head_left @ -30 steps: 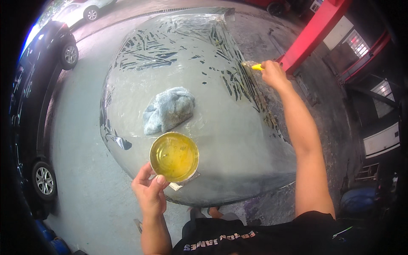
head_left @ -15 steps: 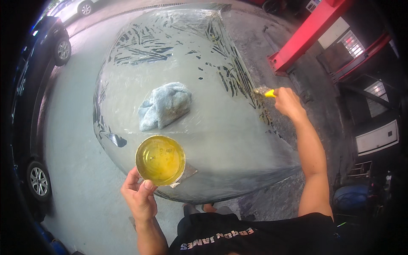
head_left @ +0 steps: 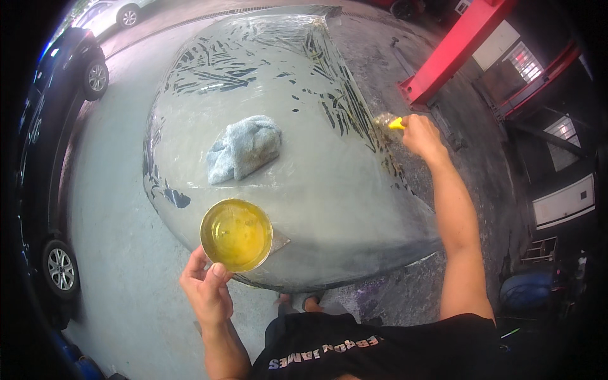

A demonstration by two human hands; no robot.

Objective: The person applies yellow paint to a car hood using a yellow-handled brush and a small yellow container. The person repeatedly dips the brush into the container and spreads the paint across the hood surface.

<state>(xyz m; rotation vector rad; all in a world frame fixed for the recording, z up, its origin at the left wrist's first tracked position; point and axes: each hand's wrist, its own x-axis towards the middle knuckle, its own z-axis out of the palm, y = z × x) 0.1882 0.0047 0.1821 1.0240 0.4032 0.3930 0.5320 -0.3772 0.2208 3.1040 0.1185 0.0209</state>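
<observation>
The left hand (head_left: 206, 292) grips a round bowl (head_left: 236, 234) of clear yellow liquid by its near rim, fingers curled under and thumb on the lip, holding it over the near left edge of a big domed grey panel (head_left: 316, 190). The right hand (head_left: 423, 136) is closed around a yellow-handled brush (head_left: 391, 123), its bristles touching the panel's right edge, where dark streaks run along the curve. A crumpled blue cloth (head_left: 244, 147) lies on the dome's middle, well apart from both hands, with bare grey surface between it and the brush. What looks like a flat scraper blade (head_left: 279, 240) pokes out from under the bowl, though the view is too poor to be sure.

To the left, open concrete floor (head_left: 114, 209) runs between the panel and a dark parked car (head_left: 44, 190). On the right, a red steel post (head_left: 453, 50) stands close behind the brush hand. A blue drum (head_left: 525, 291) sits near right, beside the person's elbow.
</observation>
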